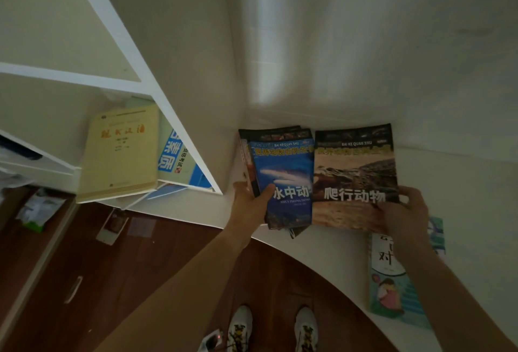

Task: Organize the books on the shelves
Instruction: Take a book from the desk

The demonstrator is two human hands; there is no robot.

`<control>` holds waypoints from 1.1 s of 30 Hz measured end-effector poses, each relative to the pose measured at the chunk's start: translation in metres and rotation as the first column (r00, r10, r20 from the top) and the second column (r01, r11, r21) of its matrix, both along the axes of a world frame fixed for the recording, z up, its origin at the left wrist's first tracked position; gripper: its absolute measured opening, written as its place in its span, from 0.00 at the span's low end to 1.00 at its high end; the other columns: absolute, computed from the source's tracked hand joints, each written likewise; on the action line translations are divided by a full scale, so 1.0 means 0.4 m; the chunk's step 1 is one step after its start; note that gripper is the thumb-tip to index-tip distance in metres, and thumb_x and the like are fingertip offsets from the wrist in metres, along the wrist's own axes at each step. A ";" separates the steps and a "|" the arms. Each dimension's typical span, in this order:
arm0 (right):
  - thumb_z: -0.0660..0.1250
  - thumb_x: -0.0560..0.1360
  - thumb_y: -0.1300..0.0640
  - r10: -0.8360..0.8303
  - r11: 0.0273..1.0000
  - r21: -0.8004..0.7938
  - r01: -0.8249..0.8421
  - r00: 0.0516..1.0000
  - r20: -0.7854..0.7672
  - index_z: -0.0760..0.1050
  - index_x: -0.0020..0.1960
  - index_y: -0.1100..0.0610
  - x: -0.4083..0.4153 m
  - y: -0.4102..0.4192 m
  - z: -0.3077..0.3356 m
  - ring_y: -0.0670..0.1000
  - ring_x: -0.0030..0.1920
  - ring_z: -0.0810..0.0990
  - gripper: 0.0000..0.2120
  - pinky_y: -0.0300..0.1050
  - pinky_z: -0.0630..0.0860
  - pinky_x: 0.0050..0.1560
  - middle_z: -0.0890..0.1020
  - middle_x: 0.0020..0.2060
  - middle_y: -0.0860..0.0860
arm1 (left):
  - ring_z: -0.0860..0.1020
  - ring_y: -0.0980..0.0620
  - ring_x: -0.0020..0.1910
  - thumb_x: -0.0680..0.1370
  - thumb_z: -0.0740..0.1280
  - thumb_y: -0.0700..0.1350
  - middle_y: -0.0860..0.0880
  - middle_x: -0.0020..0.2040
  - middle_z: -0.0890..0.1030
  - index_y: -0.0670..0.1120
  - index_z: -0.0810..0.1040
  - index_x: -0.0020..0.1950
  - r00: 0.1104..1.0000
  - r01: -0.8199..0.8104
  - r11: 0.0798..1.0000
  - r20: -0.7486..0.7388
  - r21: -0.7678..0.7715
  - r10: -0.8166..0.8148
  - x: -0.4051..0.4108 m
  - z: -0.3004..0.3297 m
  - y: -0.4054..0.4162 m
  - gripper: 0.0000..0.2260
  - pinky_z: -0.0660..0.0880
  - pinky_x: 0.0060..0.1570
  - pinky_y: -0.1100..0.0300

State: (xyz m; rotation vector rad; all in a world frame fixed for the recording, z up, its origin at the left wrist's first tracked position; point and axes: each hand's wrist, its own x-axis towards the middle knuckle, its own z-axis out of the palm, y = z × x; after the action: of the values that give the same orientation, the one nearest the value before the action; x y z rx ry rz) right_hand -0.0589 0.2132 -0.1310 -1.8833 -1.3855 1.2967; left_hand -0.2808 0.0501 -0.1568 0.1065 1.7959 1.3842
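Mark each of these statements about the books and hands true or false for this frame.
1. The left hand grips the blue book. True.
2. The right hand rests on the yellow book. False: it holds the brown reptile book.
3. The blue book tops a stack. True.
4. The children's book stands upright. False: it lies flat on the white shelf.
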 end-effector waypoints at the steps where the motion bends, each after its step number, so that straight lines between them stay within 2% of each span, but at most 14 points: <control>1: 0.67 0.75 0.67 -0.035 0.998 -0.046 0.033 0.998 -0.044 0.74 0.59 0.49 0.008 0.006 0.005 0.63 0.50 0.82 0.18 0.66 0.82 0.51 0.82 0.53 0.59 | 0.84 0.48 0.53 0.79 0.72 0.46 0.42 0.62 0.80 0.41 0.68 0.68 1.000 -0.012 0.998 0.003 0.056 0.012 0.009 0.010 0.005 0.22 0.84 0.41 0.58; 4: 0.66 0.75 0.70 -0.151 0.960 -0.264 0.094 0.967 -0.207 0.77 0.62 0.56 0.022 0.008 0.017 0.60 0.45 0.82 0.18 0.54 0.81 0.43 0.83 0.50 0.62 | 0.85 0.54 0.50 0.82 0.68 0.42 0.49 0.58 0.81 0.47 0.70 0.68 0.997 -0.076 0.978 0.040 0.197 0.070 0.035 0.063 -0.003 0.16 0.83 0.41 0.62; 6: 0.66 0.76 0.68 -0.167 0.924 -0.380 0.036 0.934 -0.317 0.77 0.63 0.60 0.037 0.000 0.020 0.58 0.42 0.82 0.16 0.48 0.83 0.35 0.83 0.49 0.59 | 0.85 0.55 0.51 0.82 0.67 0.42 0.52 0.57 0.82 0.52 0.72 0.66 0.997 -0.066 0.962 0.051 0.265 0.054 0.054 0.100 -0.017 0.14 0.83 0.44 0.61; 9: 0.66 0.78 0.60 -0.173 0.896 -0.441 -0.057 0.870 -0.462 0.80 0.53 0.60 0.072 -0.029 0.046 0.55 0.40 0.84 0.06 0.47 0.83 0.32 0.84 0.47 0.56 | 0.84 0.50 0.58 0.82 0.68 0.43 0.49 0.62 0.83 0.53 0.71 0.70 0.992 0.027 0.935 0.103 0.355 -0.068 0.104 0.147 -0.026 0.17 0.84 0.52 0.53; 12: 0.61 0.82 0.53 -0.186 0.892 -0.446 -0.080 0.832 -0.522 0.78 0.49 0.58 0.158 -0.039 0.056 0.52 0.34 0.84 0.11 0.47 0.82 0.31 0.82 0.40 0.55 | 0.84 0.48 0.59 0.82 0.67 0.43 0.47 0.62 0.82 0.52 0.70 0.72 0.972 0.183 0.918 0.075 0.351 -0.222 0.174 0.158 -0.001 0.19 0.83 0.52 0.53; 15: 0.67 0.79 0.53 -0.211 0.883 -0.469 -0.034 0.863 -0.459 0.78 0.63 0.60 0.254 -0.043 0.052 0.60 0.54 0.84 0.16 0.57 0.84 0.47 0.84 0.57 0.59 | 0.83 0.55 0.58 0.83 0.68 0.46 0.52 0.61 0.82 0.56 0.73 0.67 0.943 0.327 0.901 -0.039 0.287 -0.330 0.257 0.142 0.031 0.14 0.81 0.56 0.54; 16: 0.70 0.77 0.57 -0.197 0.889 -0.457 -0.013 0.891 -0.409 0.78 0.65 0.60 0.280 -0.046 0.052 0.61 0.54 0.84 0.17 0.57 0.84 0.45 0.83 0.59 0.60 | 0.81 0.61 0.58 0.83 0.68 0.49 0.59 0.61 0.81 0.61 0.72 0.67 0.924 0.381 0.889 -0.066 0.253 -0.377 0.282 0.134 0.038 0.14 0.78 0.58 0.59; 18: 0.70 0.76 0.66 -0.139 0.911 -0.411 -0.012 0.931 -0.336 0.78 0.62 0.59 0.317 -0.060 0.054 0.61 0.48 0.83 0.15 0.49 0.82 0.34 0.84 0.55 0.60 | 0.80 0.64 0.57 0.82 0.66 0.56 0.62 0.62 0.80 0.65 0.68 0.69 0.893 0.448 0.874 -0.061 0.187 -0.445 0.328 0.118 0.046 0.17 0.77 0.60 0.63; 20: 0.69 0.76 0.70 -0.084 0.913 -0.405 -0.052 0.946 -0.312 0.78 0.61 0.58 0.343 -0.072 0.055 0.60 0.44 0.83 0.16 0.45 0.79 0.27 0.84 0.51 0.60 | 0.81 0.58 0.49 0.82 0.65 0.59 0.54 0.54 0.81 0.56 0.72 0.67 0.870 0.493 0.861 -0.065 0.120 -0.489 0.359 0.093 0.051 0.16 0.77 0.55 0.58; 21: 0.69 0.75 0.71 -0.061 0.916 -0.395 -0.074 0.946 -0.319 0.78 0.61 0.57 0.352 -0.079 0.059 0.61 0.43 0.83 0.17 0.45 0.79 0.27 0.85 0.50 0.60 | 0.80 0.54 0.46 0.81 0.64 0.62 0.47 0.51 0.80 0.50 0.73 0.64 0.873 0.488 0.866 -0.061 0.105 -0.485 0.370 0.083 0.053 0.18 0.77 0.53 0.53; 23: 0.71 0.73 0.70 -0.021 0.928 -0.361 -0.095 0.953 -0.303 0.79 0.61 0.55 0.368 -0.079 0.060 0.61 0.44 0.85 0.19 0.48 0.82 0.34 0.87 0.50 0.57 | 0.78 0.47 0.50 0.78 0.63 0.69 0.36 0.57 0.76 0.43 0.73 0.65 0.880 0.472 0.878 0.010 0.078 -0.474 0.377 0.060 0.057 0.31 0.75 0.55 0.48; 26: 0.72 0.72 0.69 -0.005 0.945 -0.312 -0.096 0.951 -0.308 0.81 0.58 0.55 0.373 -0.076 0.060 0.57 0.44 0.87 0.17 0.48 0.82 0.39 0.88 0.47 0.55 | 0.77 0.47 0.65 0.82 0.64 0.62 0.46 0.70 0.76 0.48 0.71 0.75 0.896 0.413 0.909 0.159 0.049 -0.415 0.374 0.043 0.059 0.26 0.74 0.67 0.48; 29: 0.74 0.74 0.62 -0.052 0.960 -0.277 -0.038 0.950 -0.309 0.81 0.56 0.54 0.375 -0.077 0.053 0.58 0.45 0.87 0.12 0.49 0.82 0.40 0.88 0.47 0.55 | 0.80 0.52 0.59 0.80 0.70 0.54 0.51 0.66 0.79 0.50 0.75 0.70 0.927 0.320 0.947 0.201 0.024 -0.318 0.372 0.031 0.069 0.20 0.79 0.59 0.55; 33: 0.74 0.74 0.65 -0.085 0.967 -0.254 0.007 0.950 -0.299 0.81 0.56 0.55 0.401 -0.078 0.040 0.56 0.45 0.87 0.13 0.50 0.83 0.41 0.88 0.47 0.55 | 0.83 0.51 0.51 0.78 0.74 0.48 0.48 0.56 0.83 0.49 0.78 0.65 0.963 0.216 0.976 0.168 -0.005 -0.212 0.401 0.031 0.083 0.16 0.79 0.42 0.65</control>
State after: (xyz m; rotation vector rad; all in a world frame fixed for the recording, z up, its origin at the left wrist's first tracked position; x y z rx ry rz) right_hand 0.1016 0.1819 -0.1149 -1.7566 -1.0512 1.7241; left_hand -0.1206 0.0833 -0.1444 0.1625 1.6103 1.1823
